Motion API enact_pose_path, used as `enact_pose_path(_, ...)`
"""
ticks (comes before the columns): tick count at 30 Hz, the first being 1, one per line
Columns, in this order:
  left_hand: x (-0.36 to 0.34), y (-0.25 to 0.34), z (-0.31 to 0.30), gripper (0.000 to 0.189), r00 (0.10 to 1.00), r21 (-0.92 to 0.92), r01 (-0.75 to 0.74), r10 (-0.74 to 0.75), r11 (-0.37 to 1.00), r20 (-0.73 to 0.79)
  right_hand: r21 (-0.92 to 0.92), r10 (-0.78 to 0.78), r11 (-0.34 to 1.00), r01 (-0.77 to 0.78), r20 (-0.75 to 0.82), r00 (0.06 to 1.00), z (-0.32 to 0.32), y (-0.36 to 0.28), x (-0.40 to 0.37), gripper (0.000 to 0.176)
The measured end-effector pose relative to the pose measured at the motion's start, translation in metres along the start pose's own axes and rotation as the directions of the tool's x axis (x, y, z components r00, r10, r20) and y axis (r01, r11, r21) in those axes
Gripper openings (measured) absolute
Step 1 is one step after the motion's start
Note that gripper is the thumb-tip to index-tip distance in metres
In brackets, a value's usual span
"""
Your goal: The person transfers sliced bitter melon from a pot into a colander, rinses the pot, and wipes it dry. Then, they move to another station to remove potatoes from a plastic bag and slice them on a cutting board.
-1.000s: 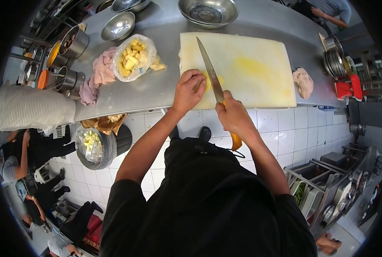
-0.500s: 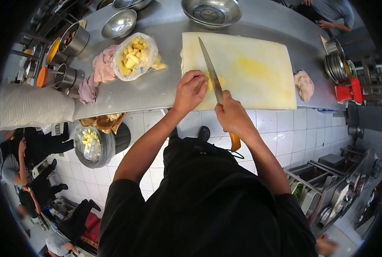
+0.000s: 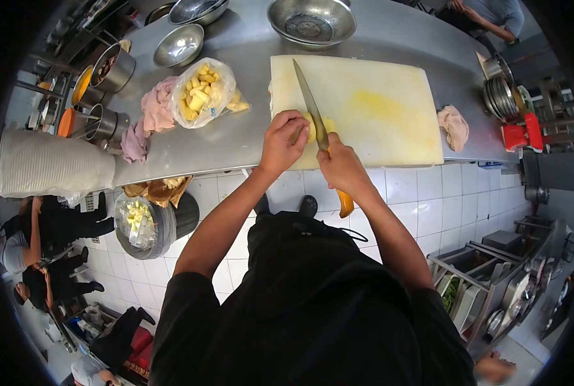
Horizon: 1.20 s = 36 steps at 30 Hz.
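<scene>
While the left hand (image 3: pixel 283 138), grip closed, pins the yellow piece (image 3: pixel 328 124) steady on the board (image 3: pixel 383 96) at centre frame, the right hand (image 3: pixel 341 165) clamps its grip round the knife (image 3: pixel 308 100), blade across it to cut.

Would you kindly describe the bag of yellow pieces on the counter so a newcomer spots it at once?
On the long steel counter, look just left of the white cutting board. The clear plastic bag lies between the board and a pink cloth; it alone is see-through and full of yellow chunks.
</scene>
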<state>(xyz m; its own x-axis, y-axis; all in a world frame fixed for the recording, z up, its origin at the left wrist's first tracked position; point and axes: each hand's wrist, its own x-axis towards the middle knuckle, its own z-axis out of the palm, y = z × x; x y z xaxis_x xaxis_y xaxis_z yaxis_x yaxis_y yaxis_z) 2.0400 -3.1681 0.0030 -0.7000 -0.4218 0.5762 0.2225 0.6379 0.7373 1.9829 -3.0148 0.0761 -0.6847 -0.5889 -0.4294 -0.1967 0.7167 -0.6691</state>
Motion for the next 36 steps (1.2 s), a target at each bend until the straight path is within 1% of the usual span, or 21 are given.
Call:
enact_pose_path(8, 0.0, 0.0, 0.0, 0.01, 1.0, 0.011, -0.003, 0.003, 1.0, -0.003, 0.016, -0.006, 1.0, 0.007, -0.019, 1.0, -0.01, -0.01, -0.018, 0.029)
enact_pose_path(15, 0.0, 0.0, 0.0, 0.01, 1.0, 0.021, 0.0, 0.0, 1.0, -0.001, 0.023, -0.011, 1.0, 0.011, -0.013, 1.0, -0.011, -0.01, -0.018, 0.029)
enact_pose_path(20, -0.001, -0.003, 0.0, 0.012, 1.0, 0.029, 0.011, -0.012, 1.0, 0.018, -0.024, -0.008, 1.0, 0.008, 0.015, 1.0, -0.016, -0.013, -0.023, 0.029)
enact_pose_path(23, -0.001, -0.003, 0.0, 0.012, 1.0, 0.033, 0.014, -0.015, 0.999, 0.02, -0.046, 0.021, 0.999, -0.019, 0.055, 0.998, -0.022, -0.016, -0.035, 0.027)
enact_pose_path(26, -0.002, -0.003, -0.001, 0.013, 1.0, 0.03, 0.013, -0.013, 0.999, 0.012, -0.073, -0.007, 0.997, 0.01, 0.054, 0.999, -0.019, -0.011, -0.037, 0.023)
enact_pose_path(29, -0.001, -0.004, -0.001, 0.013, 1.0, 0.032, 0.008, -0.008, 0.999, 0.01, -0.074, -0.014, 0.997, 0.019, 0.066, 0.998, -0.017, -0.01, -0.034, 0.022)
enact_pose_path(32, -0.001, -0.003, -0.001, 0.012, 1.0, 0.022, 0.019, -0.019, 1.0, 0.017, -0.092, -0.031, 0.995, 0.035, 0.037, 0.999, -0.008, -0.006, -0.022, 0.021)
enact_pose_path(35, -0.001, -0.002, -0.001, 0.012, 1.0, 0.008, 0.029, -0.029, 1.0, 0.006, -0.059, -0.08, 0.995, 0.079, -0.019, 0.997, 0.017, 0.007, 0.008, 0.021)
enact_pose_path(36, 0.0, -0.002, -0.001, 0.011, 1.0, 0.002, 0.025, -0.025, 1.0, -0.002, -0.042, -0.063, 0.997, 0.062, -0.007, 0.998, 0.017, 0.009, 0.013, 0.022)
